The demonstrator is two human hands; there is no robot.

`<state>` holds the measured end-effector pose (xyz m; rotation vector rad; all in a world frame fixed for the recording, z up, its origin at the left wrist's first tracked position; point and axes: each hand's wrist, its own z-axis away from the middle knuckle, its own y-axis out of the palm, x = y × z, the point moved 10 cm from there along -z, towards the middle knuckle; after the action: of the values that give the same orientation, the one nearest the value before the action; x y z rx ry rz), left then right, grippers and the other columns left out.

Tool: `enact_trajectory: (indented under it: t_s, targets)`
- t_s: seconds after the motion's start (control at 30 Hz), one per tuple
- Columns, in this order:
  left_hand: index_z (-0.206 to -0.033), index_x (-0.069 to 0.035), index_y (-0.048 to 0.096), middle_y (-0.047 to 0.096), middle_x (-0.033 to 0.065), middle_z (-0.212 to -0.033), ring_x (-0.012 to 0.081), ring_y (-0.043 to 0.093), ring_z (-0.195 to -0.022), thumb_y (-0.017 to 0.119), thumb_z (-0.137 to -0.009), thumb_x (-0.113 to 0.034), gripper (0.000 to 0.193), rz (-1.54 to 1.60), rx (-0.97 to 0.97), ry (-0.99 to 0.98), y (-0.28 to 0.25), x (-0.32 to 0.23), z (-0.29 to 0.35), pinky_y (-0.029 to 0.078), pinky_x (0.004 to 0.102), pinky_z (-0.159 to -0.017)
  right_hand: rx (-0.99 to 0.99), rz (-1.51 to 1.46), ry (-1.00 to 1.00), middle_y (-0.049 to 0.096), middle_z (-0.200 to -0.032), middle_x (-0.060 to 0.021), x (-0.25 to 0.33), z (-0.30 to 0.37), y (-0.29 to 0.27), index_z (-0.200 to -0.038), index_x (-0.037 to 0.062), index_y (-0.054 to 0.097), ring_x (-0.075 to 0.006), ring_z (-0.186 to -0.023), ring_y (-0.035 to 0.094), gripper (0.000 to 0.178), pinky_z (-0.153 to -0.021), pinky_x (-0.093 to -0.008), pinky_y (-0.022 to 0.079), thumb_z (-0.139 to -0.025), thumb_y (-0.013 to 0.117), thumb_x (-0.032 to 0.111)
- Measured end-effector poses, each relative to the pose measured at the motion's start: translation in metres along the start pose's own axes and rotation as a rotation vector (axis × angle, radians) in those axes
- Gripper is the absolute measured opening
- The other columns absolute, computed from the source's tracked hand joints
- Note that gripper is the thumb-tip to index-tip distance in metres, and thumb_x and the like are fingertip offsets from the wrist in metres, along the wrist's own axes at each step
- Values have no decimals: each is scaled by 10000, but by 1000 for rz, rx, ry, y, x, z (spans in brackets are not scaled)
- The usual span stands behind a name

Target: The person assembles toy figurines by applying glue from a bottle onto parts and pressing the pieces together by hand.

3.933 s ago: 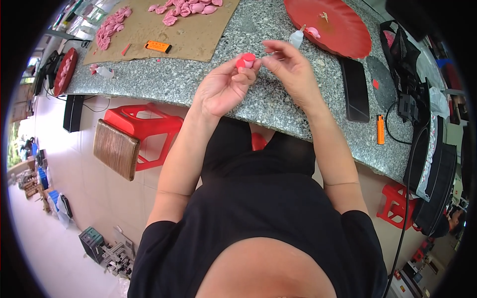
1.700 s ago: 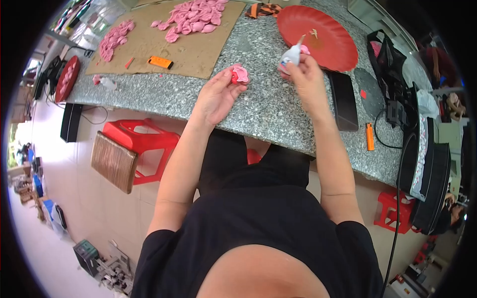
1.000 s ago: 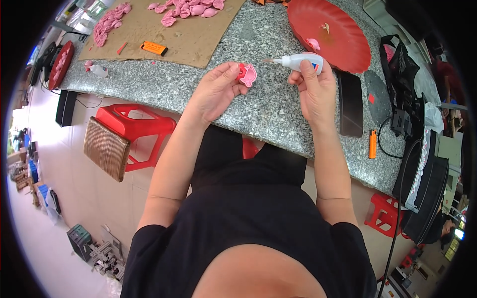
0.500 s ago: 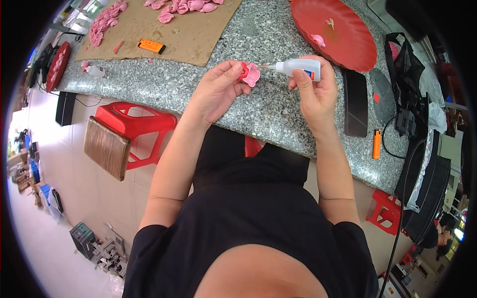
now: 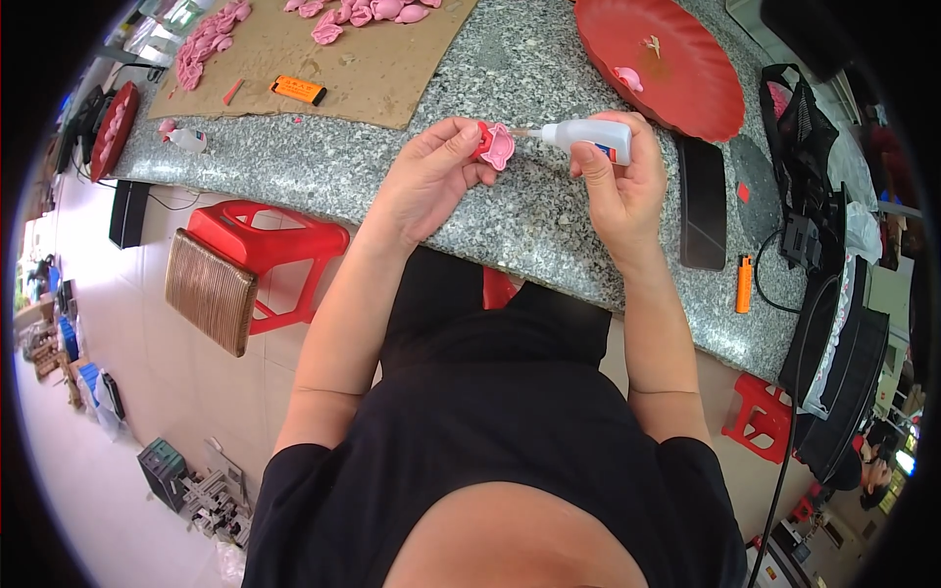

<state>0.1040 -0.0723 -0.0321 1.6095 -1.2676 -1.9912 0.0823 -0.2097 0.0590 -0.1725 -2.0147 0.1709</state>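
Observation:
Between the thumb and fingers of my left hand (image 5: pixel 436 171) is a small pink hollow plastic piece (image 5: pixel 499 146) with a red part at its left side. Its open, rimmed side faces up toward me. My right hand (image 5: pixel 624 181) grips a translucent white glue bottle (image 5: pixel 588 135), laid nearly sideways. The bottle's thin nozzle points left and ends at or very close to the pink piece's rim; contact cannot be made out. Both hands are above the near edge of the speckled granite table (image 5: pixel 520 225).
Several pink pieces (image 5: pixel 368 12) and an orange lighter (image 5: pixel 298 90) lie on cardboard (image 5: pixel 363 83). At right are a red scalloped tray (image 5: pixel 686 88), a dark phone (image 5: pixel 702 201), another orange lighter (image 5: pixel 743 284) and a black mesh bag (image 5: pixel 799 127). A second bottle (image 5: pixel 188 140) lies left; a red stool (image 5: pixel 265 240) stands below.
Almost nothing differs. The glue bottle has shifted very slightly, and my right thumb sits a little higher on it. My left hand still holds the pink piece in place.

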Motion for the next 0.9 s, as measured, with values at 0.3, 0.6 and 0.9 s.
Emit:
enact_trajectory:
  t_s: [0.3,0.6,0.9]
  targets:
    - [-932,-15,538,593,91,-903,142,551,-745,503,-885,-193,187,-18,-15,-3,0,0,-1,451,263,-659,0,128,-93,504,-842,-78,12,0,2,-961,7,486,-144,-694,511,261,-564,-245,431,-788,638,130]
    - [-929,-17,534,594,89,-894,139,550,-743,507,-883,-195,185,-34,-32,-12,0,0,0,451,263,-655,0,221,-170,519,-828,-93,22,0,2,-938,18,502,-192,-689,511,268,-583,-275,418,-752,665,120]
    - [-907,-24,531,592,82,-880,139,551,-747,506,-883,-189,169,-23,-20,-11,2,0,0,452,262,-656,26,330,-336,521,-807,-103,42,1,10,-932,16,505,-212,-677,521,279,-562,-283,427,-734,677,110]
